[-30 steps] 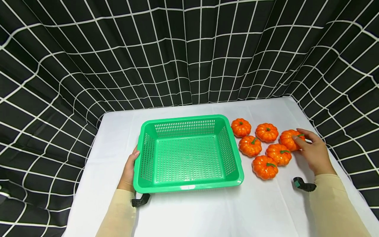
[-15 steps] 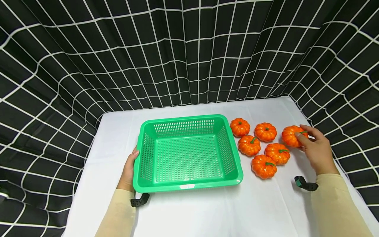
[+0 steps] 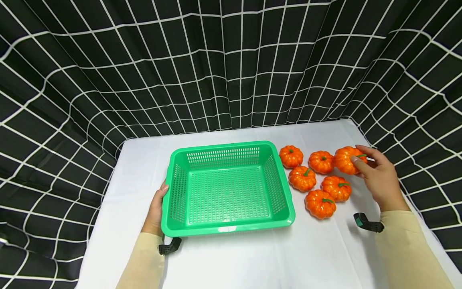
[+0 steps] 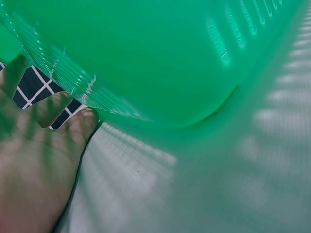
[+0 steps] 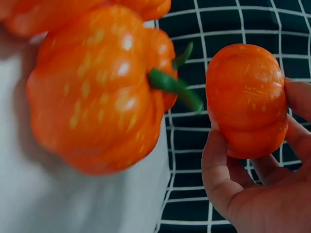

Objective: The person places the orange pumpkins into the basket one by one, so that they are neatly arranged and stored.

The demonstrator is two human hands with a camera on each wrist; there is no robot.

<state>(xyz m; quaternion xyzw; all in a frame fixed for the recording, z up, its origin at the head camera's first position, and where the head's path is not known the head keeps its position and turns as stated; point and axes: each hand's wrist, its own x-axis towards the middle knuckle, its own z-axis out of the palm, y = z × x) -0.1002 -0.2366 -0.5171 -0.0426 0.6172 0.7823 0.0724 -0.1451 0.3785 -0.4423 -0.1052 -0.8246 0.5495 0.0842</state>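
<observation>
My right hand (image 3: 382, 176) pinches an orange toy pumpkin (image 3: 346, 160) by its sides, with the thumb on the near side. In the right wrist view this pumpkin (image 5: 247, 99) appears held up between thumb and fingers, against the dark cloth. At the left end of a green plastic basket (image 3: 228, 229), my left hand (image 3: 157, 206) holds the rim, its thumb tip at the edge. Seen by the left wrist, fingertips (image 4: 87, 119) meet the basket's outer wall. Nothing lies inside the basket. Closest to the held pumpkin are a back pumpkin (image 3: 321, 162) and a front pumpkin (image 3: 335, 188).
More orange pumpkins stand right of the basket: one at the back (image 3: 290, 156), one in the middle (image 3: 302, 178), one nearest me (image 3: 320, 204). A white cloth (image 3: 252, 261) covers the table. Black gridded curtains (image 3: 231, 72) enclose the back and sides.
My right hand has taken the rightmost pumpkin up off the table and brought it slightly back and left, near the back pumpkin. My left hand and the basket have stayed put.
</observation>
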